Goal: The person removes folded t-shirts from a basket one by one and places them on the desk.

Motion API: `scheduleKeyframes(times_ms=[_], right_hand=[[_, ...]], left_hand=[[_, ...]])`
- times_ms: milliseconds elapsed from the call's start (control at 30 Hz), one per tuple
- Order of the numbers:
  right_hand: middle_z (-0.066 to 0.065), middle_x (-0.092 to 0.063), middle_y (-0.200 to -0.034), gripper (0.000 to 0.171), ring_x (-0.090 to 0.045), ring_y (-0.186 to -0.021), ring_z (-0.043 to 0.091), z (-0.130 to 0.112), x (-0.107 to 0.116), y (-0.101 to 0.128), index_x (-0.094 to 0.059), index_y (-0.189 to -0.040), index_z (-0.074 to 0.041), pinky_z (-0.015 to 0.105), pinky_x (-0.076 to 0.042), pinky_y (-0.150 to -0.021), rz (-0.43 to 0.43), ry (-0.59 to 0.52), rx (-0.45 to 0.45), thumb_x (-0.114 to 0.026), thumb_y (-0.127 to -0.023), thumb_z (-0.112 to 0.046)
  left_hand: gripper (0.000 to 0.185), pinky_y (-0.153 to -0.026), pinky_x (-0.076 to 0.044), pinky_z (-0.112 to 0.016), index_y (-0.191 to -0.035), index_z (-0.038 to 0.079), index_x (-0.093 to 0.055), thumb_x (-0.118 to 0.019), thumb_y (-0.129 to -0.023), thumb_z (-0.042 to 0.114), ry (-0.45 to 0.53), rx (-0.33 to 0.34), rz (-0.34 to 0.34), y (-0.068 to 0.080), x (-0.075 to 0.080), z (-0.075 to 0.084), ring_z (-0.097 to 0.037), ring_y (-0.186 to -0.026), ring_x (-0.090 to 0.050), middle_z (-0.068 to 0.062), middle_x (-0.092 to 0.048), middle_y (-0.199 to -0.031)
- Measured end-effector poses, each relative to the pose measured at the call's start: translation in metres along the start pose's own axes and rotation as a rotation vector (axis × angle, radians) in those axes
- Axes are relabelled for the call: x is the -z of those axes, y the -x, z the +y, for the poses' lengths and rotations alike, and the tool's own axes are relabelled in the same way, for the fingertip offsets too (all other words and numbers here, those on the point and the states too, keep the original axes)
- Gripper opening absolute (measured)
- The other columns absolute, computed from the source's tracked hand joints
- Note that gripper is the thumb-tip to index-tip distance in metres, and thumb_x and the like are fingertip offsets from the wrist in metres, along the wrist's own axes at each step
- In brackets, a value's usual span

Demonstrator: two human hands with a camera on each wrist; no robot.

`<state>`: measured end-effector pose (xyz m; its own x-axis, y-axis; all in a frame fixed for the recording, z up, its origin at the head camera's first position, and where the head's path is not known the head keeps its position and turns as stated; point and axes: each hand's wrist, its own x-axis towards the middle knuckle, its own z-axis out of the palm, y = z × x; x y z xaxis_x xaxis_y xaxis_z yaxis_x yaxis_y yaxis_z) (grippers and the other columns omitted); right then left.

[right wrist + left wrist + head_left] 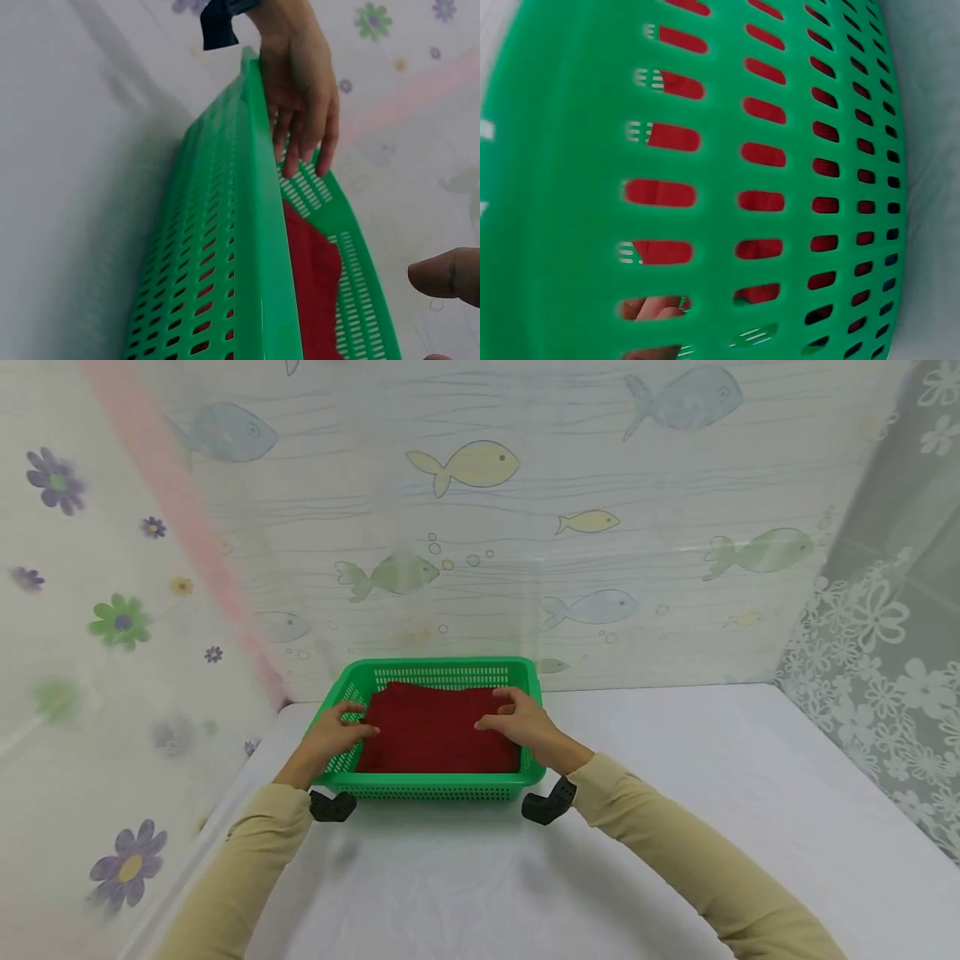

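Both my arms stretch forward over white table [660, 777], hands turned inward toward each other. My left hand [330, 739] dips past left side of green basket [431, 779], fingers pointing down, loosely bent, thumb apart from them; grips nothing. My right hand [528, 727] hangs over right side, thumb and fingers spread apart, nothing between. Red cloth [431, 735] lies inside basket, between my hands; whether fingertips touch it, cannot tell.

Curtained-off nook (room type unclear): fish-print curtain [495, 543] behind the white table [697, 718], flower-print sheet [90, 693] left of table, white-flower curtain [873, 677] right.
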<state>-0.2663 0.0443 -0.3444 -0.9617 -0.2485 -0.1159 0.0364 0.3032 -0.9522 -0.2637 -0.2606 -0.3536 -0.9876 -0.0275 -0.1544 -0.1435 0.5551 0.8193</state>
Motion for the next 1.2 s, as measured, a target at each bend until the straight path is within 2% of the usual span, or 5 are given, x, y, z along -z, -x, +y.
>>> scheduleKeyframes(times_ms=[167,367,533,1000,1200], right_hand=[[0.021,-0.045,-0.137,0.068,-0.046,-0.119,0.032,0.002,-0.004,-0.004,-0.038,-0.145,-0.005,0.051,-0.039,-0.099,-0.019,0.015,-0.018,-0.070,-0.086,-0.019],[0.018,-0.045,-0.135,0.076,-0.043,-0.121,0.033,0.002,-0.007,-0.007,-0.032,-0.147,-0.004,0.053,-0.037,-0.101,-0.066,0.030,-0.057,-0.071,-0.084,-0.019],[0.019,-0.038,-0.142,0.080,-0.036,-0.127,0.034,0.003,-0.006,-0.013,-0.026,-0.149,-0.003,0.053,-0.033,-0.104,-0.097,0.052,-0.072,-0.071,-0.085,-0.020],[0.020,-0.030,-0.148,0.082,-0.030,-0.133,0.035,0.005,-0.010,-0.021,-0.020,-0.150,-0.001,0.051,-0.030,-0.107,-0.100,0.046,-0.120,-0.068,-0.086,-0.018],[0.020,-0.028,-0.149,0.084,-0.027,-0.135,0.035,0.009,-0.014,-0.026,-0.018,-0.150,0.000,0.052,-0.028,-0.107,-0.115,0.071,-0.128,-0.068,-0.086,-0.022]], left_hand=[[0.061,-0.094,-0.043,-0.049,-0.144,-0.005,-0.033,-0.061,-0.095,0.018,0.000,0.037,-0.009,-0.002,-0.002,-0.001,-0.039,-0.115,-0.050,-0.030,-0.045,-0.134],[0.063,-0.088,-0.044,-0.045,-0.143,-0.007,-0.032,-0.063,-0.093,0.017,-0.053,0.042,-0.023,-0.006,-0.006,-0.004,-0.029,-0.095,-0.050,-0.029,-0.045,-0.128],[0.070,-0.100,-0.035,-0.053,-0.143,-0.011,-0.027,-0.064,-0.091,0.016,-0.086,0.047,-0.039,-0.008,-0.011,-0.005,-0.042,-0.125,-0.035,-0.034,-0.028,-0.143],[0.075,-0.089,-0.040,-0.050,-0.145,-0.008,-0.021,-0.064,-0.091,0.019,-0.027,0.143,-0.107,-0.014,-0.015,-0.005,-0.037,-0.118,-0.035,-0.030,-0.030,-0.141],[0.078,-0.098,-0.036,-0.054,-0.150,-0.002,-0.018,-0.064,-0.091,0.022,0.074,0.207,-0.143,-0.017,-0.012,-0.008,-0.043,-0.128,-0.030,-0.030,-0.025,-0.145]])
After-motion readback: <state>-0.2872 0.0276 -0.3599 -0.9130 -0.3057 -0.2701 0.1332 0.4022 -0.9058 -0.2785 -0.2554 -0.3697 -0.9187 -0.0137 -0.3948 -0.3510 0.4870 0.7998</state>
